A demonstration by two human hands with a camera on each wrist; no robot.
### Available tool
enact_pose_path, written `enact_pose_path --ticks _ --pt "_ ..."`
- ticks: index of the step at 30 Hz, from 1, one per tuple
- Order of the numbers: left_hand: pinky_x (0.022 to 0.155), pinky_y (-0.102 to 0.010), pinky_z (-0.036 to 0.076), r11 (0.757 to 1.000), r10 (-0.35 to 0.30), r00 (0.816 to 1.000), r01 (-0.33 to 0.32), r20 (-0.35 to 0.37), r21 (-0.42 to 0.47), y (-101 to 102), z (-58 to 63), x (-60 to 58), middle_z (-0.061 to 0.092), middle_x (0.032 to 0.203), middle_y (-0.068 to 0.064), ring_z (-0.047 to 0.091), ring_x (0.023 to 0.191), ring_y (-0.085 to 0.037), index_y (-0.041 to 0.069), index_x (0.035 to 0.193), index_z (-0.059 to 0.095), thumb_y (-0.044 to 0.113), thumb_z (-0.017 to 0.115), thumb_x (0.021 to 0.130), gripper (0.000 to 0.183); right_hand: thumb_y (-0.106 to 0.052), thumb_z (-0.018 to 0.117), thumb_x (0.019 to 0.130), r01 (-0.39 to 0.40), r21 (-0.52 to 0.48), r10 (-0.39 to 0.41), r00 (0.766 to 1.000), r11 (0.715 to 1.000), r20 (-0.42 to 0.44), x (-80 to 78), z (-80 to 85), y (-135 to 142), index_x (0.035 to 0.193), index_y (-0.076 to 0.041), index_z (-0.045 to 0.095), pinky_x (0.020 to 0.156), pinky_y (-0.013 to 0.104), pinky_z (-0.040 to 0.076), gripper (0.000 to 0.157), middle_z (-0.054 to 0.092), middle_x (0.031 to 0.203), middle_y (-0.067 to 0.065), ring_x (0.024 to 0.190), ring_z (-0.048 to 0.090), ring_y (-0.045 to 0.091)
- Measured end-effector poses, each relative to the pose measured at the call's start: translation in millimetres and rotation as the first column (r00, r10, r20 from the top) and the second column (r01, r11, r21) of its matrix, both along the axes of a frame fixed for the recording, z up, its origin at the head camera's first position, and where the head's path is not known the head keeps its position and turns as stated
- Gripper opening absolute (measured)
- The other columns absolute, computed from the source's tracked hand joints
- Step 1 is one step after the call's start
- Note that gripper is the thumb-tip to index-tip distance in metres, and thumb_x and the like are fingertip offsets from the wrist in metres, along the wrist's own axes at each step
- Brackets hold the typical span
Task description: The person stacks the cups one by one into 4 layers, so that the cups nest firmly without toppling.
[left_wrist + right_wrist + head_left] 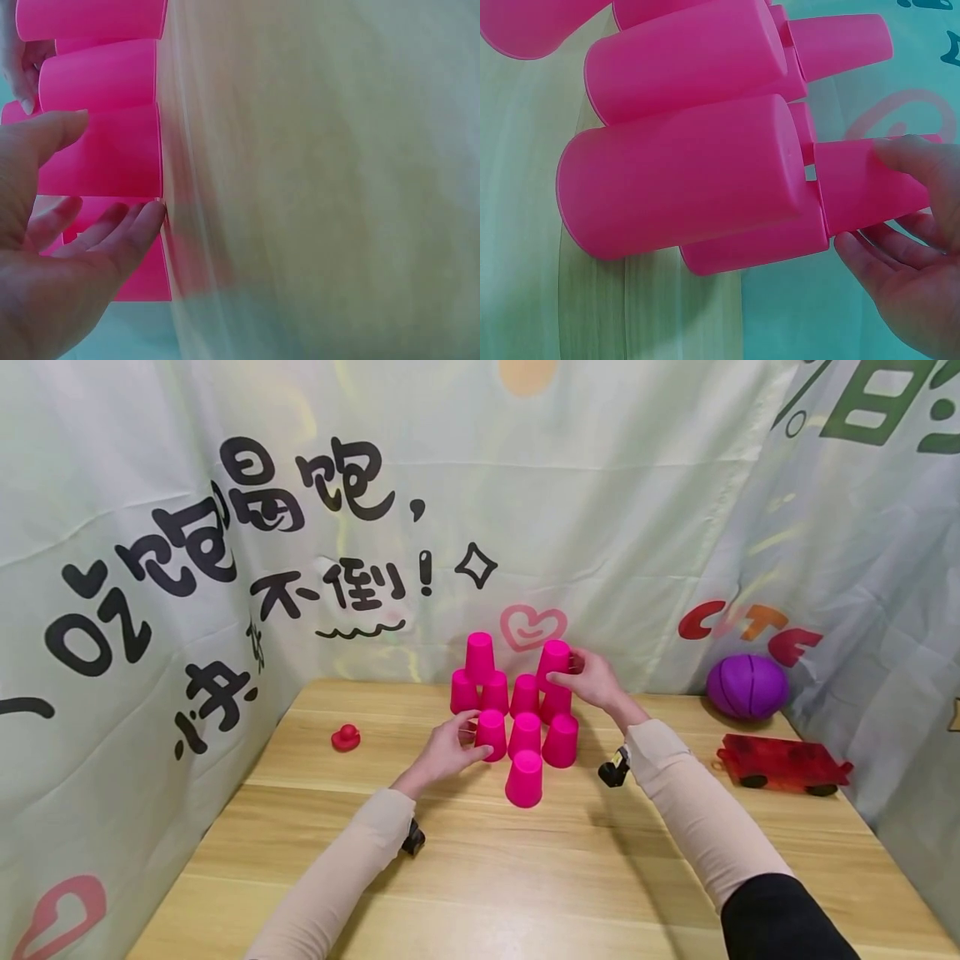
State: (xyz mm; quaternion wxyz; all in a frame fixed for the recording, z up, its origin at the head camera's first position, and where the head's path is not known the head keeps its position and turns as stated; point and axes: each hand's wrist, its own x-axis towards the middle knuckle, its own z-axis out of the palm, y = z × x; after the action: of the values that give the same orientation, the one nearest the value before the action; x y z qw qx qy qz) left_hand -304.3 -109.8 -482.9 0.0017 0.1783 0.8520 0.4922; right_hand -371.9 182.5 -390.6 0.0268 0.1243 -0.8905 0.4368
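Any sideways drag by your right hand (596, 682), which pinches the upper right cup (553, 655) on the far row (524, 697), can topple it, while a bump from your left hand (444, 750), spread around the left cup (491, 729) of the middle row (524, 736), can shift its neighbours.

Playroom, perhaps: toy duck (346, 738), ball (747, 687).

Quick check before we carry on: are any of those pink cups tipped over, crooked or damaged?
Nothing stands out. The pink cups in view all stand mouth-down, none toppled or visibly damaged, and the two upper cups each appear to sit across two below.
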Motion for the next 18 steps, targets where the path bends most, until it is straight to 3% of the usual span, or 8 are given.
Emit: enact_pose_path --ticks 8,18 --pt "0.099 -0.046 0.062 0.999 -0.033 0.999 0.033 0.02 -0.006 2.4 0.6 -1.9 0.069 0.126 -0.02 0.072 0.111 -0.036 0.002 0.149 0.05 0.013 0.083 0.091 0.068 -0.024 0.074 0.098 0.011 0.003 -0.011 1.0 1.0 0.01 -3.5 -0.3 -0.7 0.141 0.0 0.059 0.101 0.052 0.057 0.051 0.068 0.13 0.024 0.117 0.065 0.04" --pt "0.098 -0.047 0.061 0.999 -0.02 1.0 0.02 0.018 -0.042 4.5 -0.8 -4.4 0.07 0.124 -0.019 0.071 0.107 -0.033 0.003 0.148 0.052 0.013 0.084 0.089 0.068 -0.026 0.074 0.098 0.021 -0.008 -0.021 0.999 1.0 0.03 -5.3 -0.9 -1.3 0.142 0.0 0.057 0.102 0.053 0.057 0.054 0.066 0.132 0.024 0.119 0.064 0.041"
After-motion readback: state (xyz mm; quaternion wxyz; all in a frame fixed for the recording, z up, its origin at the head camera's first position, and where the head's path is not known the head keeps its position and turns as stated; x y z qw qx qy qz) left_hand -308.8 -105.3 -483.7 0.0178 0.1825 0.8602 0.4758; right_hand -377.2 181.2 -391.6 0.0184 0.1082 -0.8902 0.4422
